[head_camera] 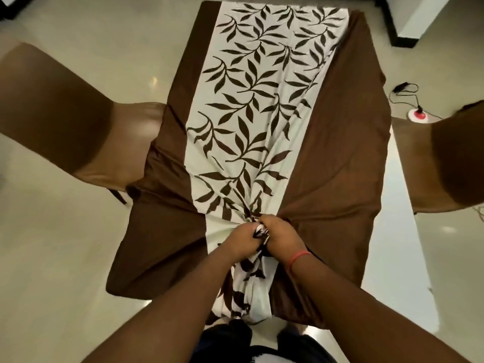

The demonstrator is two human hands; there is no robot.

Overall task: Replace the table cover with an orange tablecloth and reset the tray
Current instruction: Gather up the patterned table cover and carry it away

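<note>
A brown table cover [330,158] with a white, leaf-printed middle strip lies spread over the table. At its near edge the cloth is bunched into folds that run toward my hands. My left hand [242,238] and my right hand [279,234] sit side by side and both grip the gathered white strip. A red band circles my right wrist. Below my hands the bunched cloth hangs down in front of me. No orange tablecloth and no tray are in view.
A brown-covered chair [65,121] stands at the table's left side and another [445,158] at its right. A round red and white socket [420,116] with a black cable lies on the pale glossy floor at the right. A dark-based white furniture piece [408,22] stands at the far right.
</note>
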